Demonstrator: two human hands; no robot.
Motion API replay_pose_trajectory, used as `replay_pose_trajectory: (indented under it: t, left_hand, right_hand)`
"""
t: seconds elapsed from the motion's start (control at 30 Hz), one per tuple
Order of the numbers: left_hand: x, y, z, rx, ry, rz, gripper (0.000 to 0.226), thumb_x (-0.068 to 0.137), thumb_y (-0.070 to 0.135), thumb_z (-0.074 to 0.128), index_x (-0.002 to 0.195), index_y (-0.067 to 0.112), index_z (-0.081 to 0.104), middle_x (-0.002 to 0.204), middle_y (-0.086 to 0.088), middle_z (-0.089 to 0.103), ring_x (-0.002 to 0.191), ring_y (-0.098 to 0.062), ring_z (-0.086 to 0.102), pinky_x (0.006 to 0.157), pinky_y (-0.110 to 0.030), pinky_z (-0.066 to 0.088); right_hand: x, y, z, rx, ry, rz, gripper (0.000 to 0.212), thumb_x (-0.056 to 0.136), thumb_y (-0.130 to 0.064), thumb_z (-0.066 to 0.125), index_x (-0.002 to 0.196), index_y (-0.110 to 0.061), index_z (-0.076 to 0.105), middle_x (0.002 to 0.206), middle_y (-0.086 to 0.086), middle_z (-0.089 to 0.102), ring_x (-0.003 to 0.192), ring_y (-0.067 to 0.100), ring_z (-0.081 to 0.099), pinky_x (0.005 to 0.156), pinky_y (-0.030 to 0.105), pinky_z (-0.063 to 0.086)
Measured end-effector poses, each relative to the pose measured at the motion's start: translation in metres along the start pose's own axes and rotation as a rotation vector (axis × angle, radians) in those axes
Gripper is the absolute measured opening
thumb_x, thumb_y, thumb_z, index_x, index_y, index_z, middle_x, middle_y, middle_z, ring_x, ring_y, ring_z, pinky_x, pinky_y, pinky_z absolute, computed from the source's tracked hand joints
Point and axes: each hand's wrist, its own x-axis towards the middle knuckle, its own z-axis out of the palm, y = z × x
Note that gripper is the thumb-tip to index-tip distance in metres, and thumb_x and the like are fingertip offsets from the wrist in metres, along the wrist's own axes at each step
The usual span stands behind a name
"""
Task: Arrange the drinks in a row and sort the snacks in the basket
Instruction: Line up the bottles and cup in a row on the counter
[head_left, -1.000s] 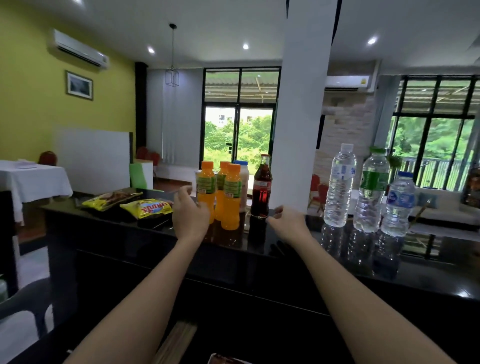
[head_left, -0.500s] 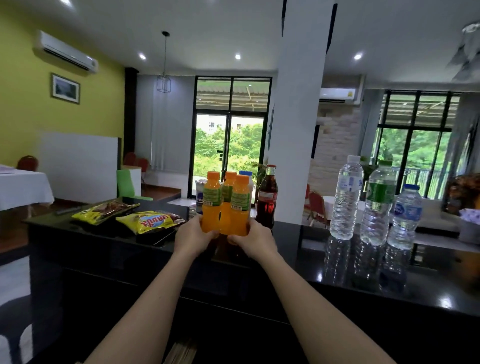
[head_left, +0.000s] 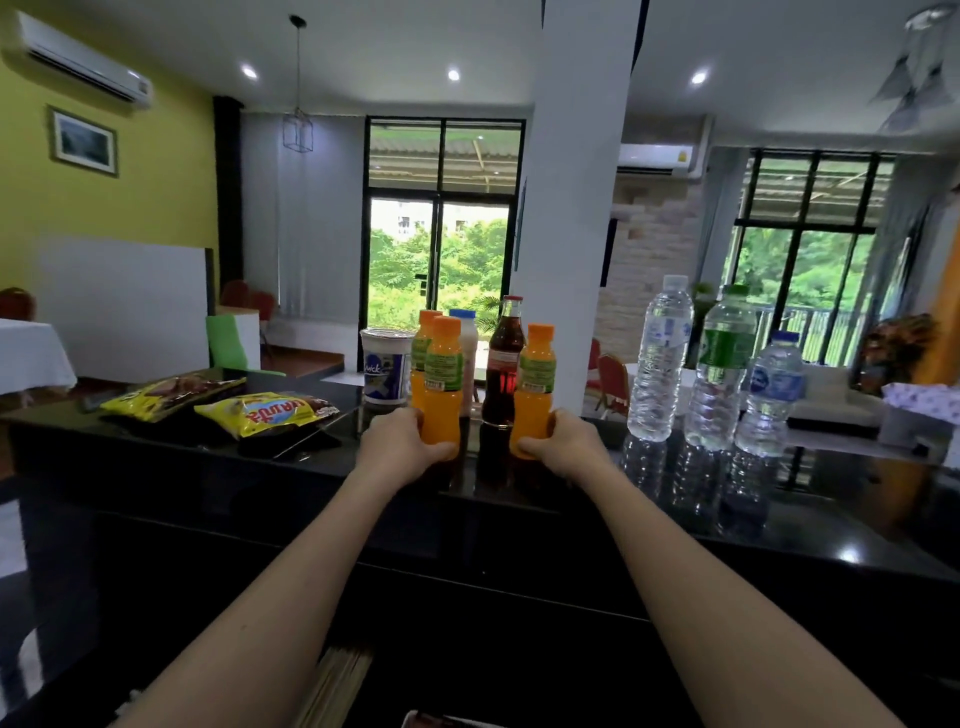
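Your left grip (head_left: 400, 447) is clasping left juice bottle (head_left: 442, 384) low, under label; right grip (head_left: 569, 447) is clasping right juice bottle (head_left: 535, 387) likewise. Both bottles are at table (head_left: 779, 525) front, with glass cola bottle (head_left: 503, 374) standing between. Full smooth plastic, so probably weighty and slippery.
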Motion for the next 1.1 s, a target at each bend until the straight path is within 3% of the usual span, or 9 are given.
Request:
replay_pose_trajectory:
  t: [0.17, 0.33, 0.53, 0.73, 1.1]
  left_hand:
    - [-0.004, 0.033, 0.026, -0.033, -0.023, 0.055, 0.063, 0.079, 0.044, 0.070, 0.131, 0.016, 0.048, 0.119, -0.007, 0.062, 0.108, -0.026, 0.060, 0.091, -0.040, 0.051]
    - [0.009, 0.067, 0.055, -0.052, -0.073, 0.072, 0.048, 0.078, 0.045, 0.071, 0.114, 0.017, 0.056, 0.114, -0.004, 0.064, 0.105, -0.023, 0.061, 0.091, -0.040, 0.051]
    - [0.037, 0.095, 0.086, -0.031, -0.064, 0.036, 0.049, 0.078, 0.045, 0.071, 0.115, 0.016, 0.056, 0.114, -0.006, 0.062, 0.107, -0.027, 0.059, 0.089, -0.039, 0.050]
    - [0.059, 0.106, 0.109, -0.122, -0.041, 0.033, 0.048, 0.079, 0.043, 0.071, 0.115, 0.015, 0.056, 0.112, -0.005, 0.063, 0.103, -0.023, 0.060, 0.081, -0.033, 0.048]
    - [0.068, 0.103, 0.114, -0.165, -0.029, 0.052, 0.053, 0.076, 0.044, 0.073, 0.118, 0.015, 0.058, 0.113, -0.004, 0.064, 0.102, -0.020, 0.060, 0.075, -0.026, 0.042]
  right_hand:
    - [0.002, 0.040, -0.033, -0.028, 0.045, 0.044, 0.055, 0.083, -0.037, 0.067, 0.130, -0.018, 0.047, 0.125, 0.007, 0.059, 0.107, 0.025, 0.058, 0.094, 0.038, 0.047]
    - [0.010, 0.064, -0.048, -0.026, 0.059, 0.057, 0.053, 0.084, -0.034, 0.066, 0.131, -0.019, 0.047, 0.125, 0.008, 0.060, 0.111, 0.028, 0.057, 0.097, 0.041, 0.046]
    - [0.028, 0.079, -0.049, -0.154, 0.111, 0.092, 0.046, 0.084, -0.045, 0.058, 0.123, -0.023, 0.046, 0.118, 0.003, 0.060, 0.107, 0.025, 0.058, 0.091, 0.042, 0.047]
    - [0.058, 0.083, -0.047, -0.257, 0.152, 0.119, 0.052, 0.085, -0.051, 0.056, 0.129, -0.026, 0.042, 0.121, 0.002, 0.059, 0.111, 0.026, 0.058, 0.083, 0.038, 0.043]
    - [0.082, 0.087, -0.045, -0.302, 0.178, 0.149, 0.047, 0.089, -0.048, 0.057, 0.125, -0.020, 0.045, 0.119, 0.006, 0.061, 0.111, 0.028, 0.057, 0.076, 0.037, 0.036]
